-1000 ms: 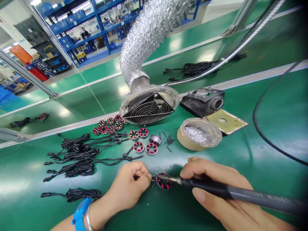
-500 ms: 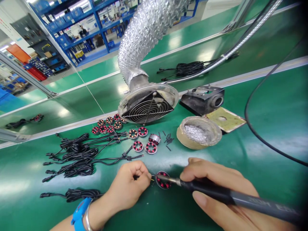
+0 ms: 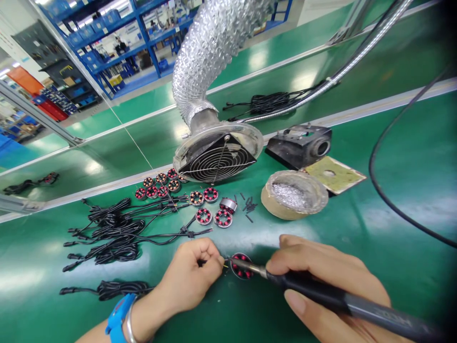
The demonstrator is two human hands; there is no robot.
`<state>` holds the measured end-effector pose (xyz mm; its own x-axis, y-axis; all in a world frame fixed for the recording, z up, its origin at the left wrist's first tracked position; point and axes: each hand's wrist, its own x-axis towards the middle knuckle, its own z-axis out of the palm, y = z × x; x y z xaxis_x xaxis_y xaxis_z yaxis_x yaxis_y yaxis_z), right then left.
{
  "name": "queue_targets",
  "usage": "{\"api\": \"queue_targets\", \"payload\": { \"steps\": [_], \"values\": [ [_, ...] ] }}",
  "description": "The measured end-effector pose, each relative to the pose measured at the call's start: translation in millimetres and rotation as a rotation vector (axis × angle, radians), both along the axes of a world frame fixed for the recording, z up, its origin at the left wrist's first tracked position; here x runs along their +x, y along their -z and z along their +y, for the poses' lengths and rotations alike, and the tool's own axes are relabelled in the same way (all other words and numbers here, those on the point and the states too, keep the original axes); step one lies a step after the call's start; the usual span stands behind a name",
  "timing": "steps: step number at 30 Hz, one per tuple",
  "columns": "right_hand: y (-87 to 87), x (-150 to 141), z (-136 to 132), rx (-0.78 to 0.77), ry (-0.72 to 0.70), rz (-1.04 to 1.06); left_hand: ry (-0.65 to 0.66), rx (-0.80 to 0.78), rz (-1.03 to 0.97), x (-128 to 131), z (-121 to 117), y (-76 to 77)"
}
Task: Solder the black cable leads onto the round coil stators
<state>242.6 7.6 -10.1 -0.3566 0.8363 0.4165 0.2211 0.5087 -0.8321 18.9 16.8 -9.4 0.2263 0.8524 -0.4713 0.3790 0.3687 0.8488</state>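
My left hand [image 3: 198,271] is closed in a pinch on the end of a black cable [image 3: 123,288], whose coil lies to the left behind my wrist. Thin wire ends stick out past the fingertips toward a round motor stator [image 3: 246,274] with red windings, lying on the green bench. In my right hand [image 3: 328,281] is a soldering iron [image 3: 307,286], held like a pen. Its tip reaches over the left edge of the stator, by the wire ends; whether tip and wire touch is too small to tell.
More stators [image 3: 203,216] and bundled black cables [image 3: 117,228] lie behind my left hand. Short black tube pieces [image 3: 250,206] are near a round tub [image 3: 294,195] of silvery scraps. A black iron stand [image 3: 302,145] with a yellow sponge [image 3: 335,175] is behind it. A fume extractor [image 3: 219,152] hangs above the bench.
The view has shifted slightly. Both hands keep nearly the same place, and the iron's tip stays at the stator's left edge; its handle end sits a little lower.
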Motion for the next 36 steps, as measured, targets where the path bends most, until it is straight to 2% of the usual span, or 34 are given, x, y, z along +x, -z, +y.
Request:
{"api": "queue_targets", "payload": {
  "steps": [11,15,18,23,28,30,33,36],
  "values": [
    [-3.4,-0.4,0.3,0.009,0.019,0.001,0.006,-0.006,0.021,-0.6,0.3,1.2],
    [1.6,-2.0,2.7,0.073,0.042,0.013,0.031,-0.015,0.01,-1.2,1.6,0.1],
    [10.4,-10.2,8.6,0.162,0.044,0.014,0.084,-0.03,-0.044,-4.1,3.2,-1.5],
    [25.9,-31.3,17.7,0.221,-0.057,-0.007,0.199,-0.062,-0.079,-11.2,3.3,-4.2],
    [28.1,-38.4,18.7,0.313,-0.069,-0.03,0.301,0.017,0.043,-15.5,1.6,-12.0],
    [26.8,-37.8,16.8,0.3,-0.05,-0.02,0.33,0.07,0.1,-16.6,0.9,-14.0],
    [27.4,-38.0,12.7,0.247,-0.056,-0.015,0.307,0.073,0.091,-17.5,-0.4,-11.3],
    [31.7,-40.1,9.6,0.265,-0.044,-0.016,0.258,-0.008,-0.014,-17.4,-1.5,-3.8]
  ]
}}
